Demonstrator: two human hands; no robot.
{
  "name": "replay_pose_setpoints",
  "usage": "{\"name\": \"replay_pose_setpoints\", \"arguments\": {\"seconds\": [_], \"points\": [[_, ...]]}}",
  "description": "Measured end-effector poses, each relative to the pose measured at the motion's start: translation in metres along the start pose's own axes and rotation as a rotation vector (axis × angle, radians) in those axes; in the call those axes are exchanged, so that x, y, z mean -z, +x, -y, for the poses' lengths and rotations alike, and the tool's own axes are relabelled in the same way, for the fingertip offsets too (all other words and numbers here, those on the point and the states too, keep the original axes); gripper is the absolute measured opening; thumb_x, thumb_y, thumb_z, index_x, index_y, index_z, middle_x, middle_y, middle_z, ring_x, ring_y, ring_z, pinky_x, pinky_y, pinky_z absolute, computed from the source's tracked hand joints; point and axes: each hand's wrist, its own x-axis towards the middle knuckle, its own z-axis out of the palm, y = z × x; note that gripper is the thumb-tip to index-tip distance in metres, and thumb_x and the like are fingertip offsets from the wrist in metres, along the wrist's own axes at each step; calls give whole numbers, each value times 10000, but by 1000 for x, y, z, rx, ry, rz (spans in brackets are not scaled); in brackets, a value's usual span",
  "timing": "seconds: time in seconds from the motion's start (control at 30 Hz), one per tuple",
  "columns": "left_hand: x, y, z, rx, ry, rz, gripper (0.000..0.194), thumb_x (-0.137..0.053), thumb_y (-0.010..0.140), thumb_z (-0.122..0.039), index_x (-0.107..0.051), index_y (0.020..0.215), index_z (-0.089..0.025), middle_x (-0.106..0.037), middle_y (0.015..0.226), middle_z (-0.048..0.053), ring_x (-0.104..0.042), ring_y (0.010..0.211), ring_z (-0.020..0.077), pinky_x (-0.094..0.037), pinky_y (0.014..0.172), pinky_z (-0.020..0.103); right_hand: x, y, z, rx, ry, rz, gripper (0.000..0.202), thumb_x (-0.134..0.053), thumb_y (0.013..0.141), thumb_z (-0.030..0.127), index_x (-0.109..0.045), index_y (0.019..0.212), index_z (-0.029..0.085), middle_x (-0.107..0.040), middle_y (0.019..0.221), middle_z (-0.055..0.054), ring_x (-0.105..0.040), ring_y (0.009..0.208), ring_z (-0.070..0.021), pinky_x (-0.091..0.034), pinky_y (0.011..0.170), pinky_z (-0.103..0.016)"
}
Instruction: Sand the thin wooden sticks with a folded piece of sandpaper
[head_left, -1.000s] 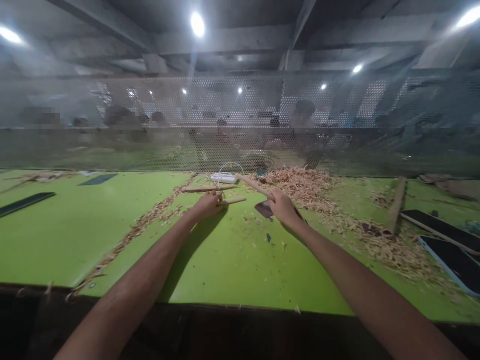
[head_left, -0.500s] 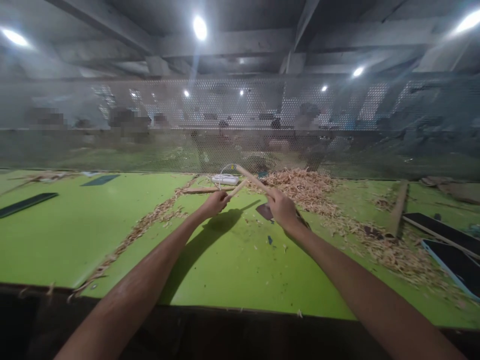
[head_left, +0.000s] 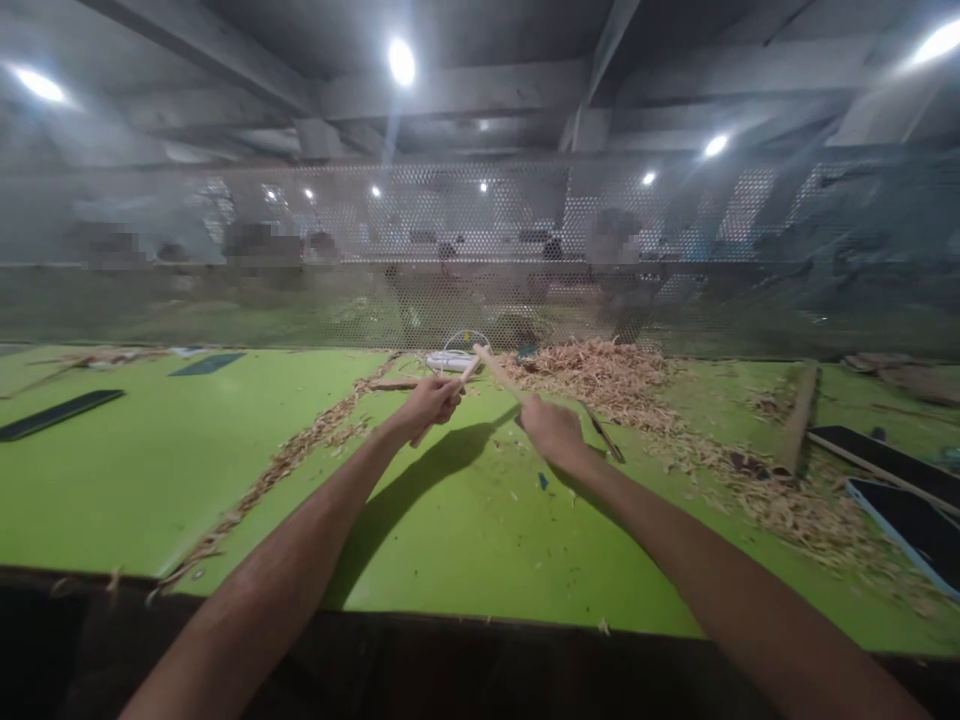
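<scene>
My left hand (head_left: 433,402) is closed round a slim pale wooden stick (head_left: 471,370), which pokes out past the fingers at the far end and below the hand at the near end. Closed as well, my right hand (head_left: 551,430) grips a second pale wooden stick (head_left: 499,372) that slants up and left. The far ends of both sticks come close together; whether they touch, I cannot tell. Just beyond them lies a white power strip (head_left: 450,361) with a looped cable. Beside my right wrist a thin dark tool (head_left: 606,436) rests on the green tabletop (head_left: 480,540).
Wood shavings (head_left: 600,368) are heaped at the back and trail to the right. Another line of shavings (head_left: 300,440) runs down the left. A wooden bar (head_left: 796,420) and dark flat boards (head_left: 892,462) lie at right. A perforated screen (head_left: 480,290) stands behind, people beyond it.
My right hand has drawn slightly left and nearer with its stick. The left stick now shows below my left hand. The dark patch by my right hand is no longer visible.
</scene>
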Motion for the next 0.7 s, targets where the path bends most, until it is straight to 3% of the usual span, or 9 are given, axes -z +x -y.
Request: {"name": "replay_pose_setpoints", "arguments": {"seconds": [0.13,0.33,0.53,0.63,0.7], "points": [[2,2,3,-29,-62,-88,369,-650,1029,-436,-527,783,-190,-355,574,-99,-253,401,36,-203,383,173,7,1,-5,-50,17,-150,273,-416,1092,243,-646,1184,129,-666,766,-71,-513,609,-182,-290,562,-309],[-8,-3,7,81,65,-88,385,-679,1007,-443,-511,759,-201,-357,532,-98,-273,384,42,-202,379,179,8,-4,-4,-12,121,-332,313,-391,1112,304,-652,1206,158,-691,802,-97,-583,687,-214,-334,623,-311],[-18,-8,1,-107,-91,-31,395,-692,945,-530,-511,804,-209,-357,594,-99,-236,404,37,-196,374,181,-18,-6,-5,-25,121,-36,277,-417,1105,224,-672,1120,118,-667,731,-69,-515,558,-175,-313,547,-297],[-14,-6,10,-69,-1,-30,339,-681,937,-494,-561,842,-191,-442,598,-76,-309,400,53,-243,379,194,-14,-5,-4,-76,127,-146,264,-425,1110,241,-657,1165,126,-686,756,-74,-560,593,-188,-319,558,-299],[-9,-2,17,-67,113,-105,308,-650,948,-472,-566,844,-194,-449,580,-74,-362,407,76,-299,398,205,-11,-5,-2,-88,166,-201,257,-422,1115,245,-636,1203,133,-696,758,-71,-597,609,-196,-348,560,-295]]}}
